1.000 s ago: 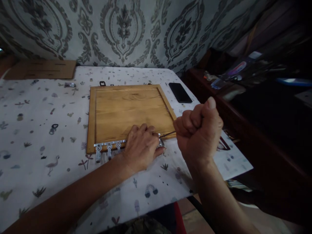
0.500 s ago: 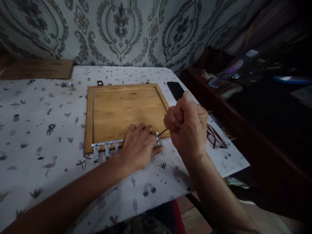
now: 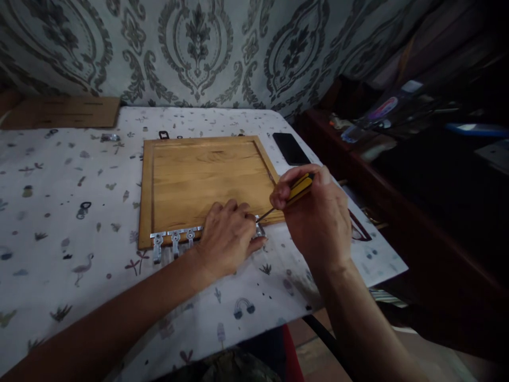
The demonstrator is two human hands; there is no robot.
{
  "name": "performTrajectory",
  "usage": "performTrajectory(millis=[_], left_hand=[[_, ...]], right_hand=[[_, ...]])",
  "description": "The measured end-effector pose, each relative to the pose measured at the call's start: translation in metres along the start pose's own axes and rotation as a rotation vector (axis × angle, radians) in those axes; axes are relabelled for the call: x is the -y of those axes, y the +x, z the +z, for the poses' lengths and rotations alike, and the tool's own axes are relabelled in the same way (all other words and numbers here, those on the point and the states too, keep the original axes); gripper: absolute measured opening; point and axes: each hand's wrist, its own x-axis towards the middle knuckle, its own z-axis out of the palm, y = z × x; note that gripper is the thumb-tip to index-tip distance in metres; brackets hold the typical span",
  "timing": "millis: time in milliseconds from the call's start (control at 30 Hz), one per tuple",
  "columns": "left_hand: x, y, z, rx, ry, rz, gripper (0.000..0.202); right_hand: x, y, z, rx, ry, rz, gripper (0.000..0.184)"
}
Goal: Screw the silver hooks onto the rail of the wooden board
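Note:
A framed wooden panel (image 3: 207, 180), like a cabinet door, lies flat on the table. Several metal hinges (image 3: 176, 243) sit along its near edge. My left hand (image 3: 228, 233) rests on that edge, its fingers bent over the wood. Its thumb and forefinger close about the rightmost hinge (image 3: 260, 229), partly hidden by the hand. In my right hand (image 3: 318, 217) is a screwdriver (image 3: 300, 190) with a yellow and black handle, gripped between fingers and thumb. The slanting shaft reaches down to the rightmost hinge; the exact spot its tip touches is hard to make out.
A black phone (image 3: 290, 148) lies right of the panel. Glasses (image 3: 360, 228) are partly behind my right hand. Cardboard (image 3: 63, 112) and a small metal piece (image 3: 110, 137) lie at the back left. A clear bottle (image 3: 377, 114) stands on the dark furniture to the right.
My right hand has turned and loosened from a tight fist, so the yellow screwdriver handle now shows. My left hand and the panel stay in place.

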Motion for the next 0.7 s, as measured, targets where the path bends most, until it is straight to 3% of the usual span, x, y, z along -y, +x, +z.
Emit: performTrajectory(millis=[267, 700], left_hand=[[-0.001, 0.001, -0.001, 0.019, -0.019, -0.012, 0.032], [0.001, -0.001, 0.002, -0.021, 0.019, 0.005, 0.035]], right_hand=[[-0.001, -0.001, -0.019, -0.022, -0.230, -0.198, 0.031], [0.016, -0.002, -0.039, 0.225, -0.244, -0.017, 0.027]])
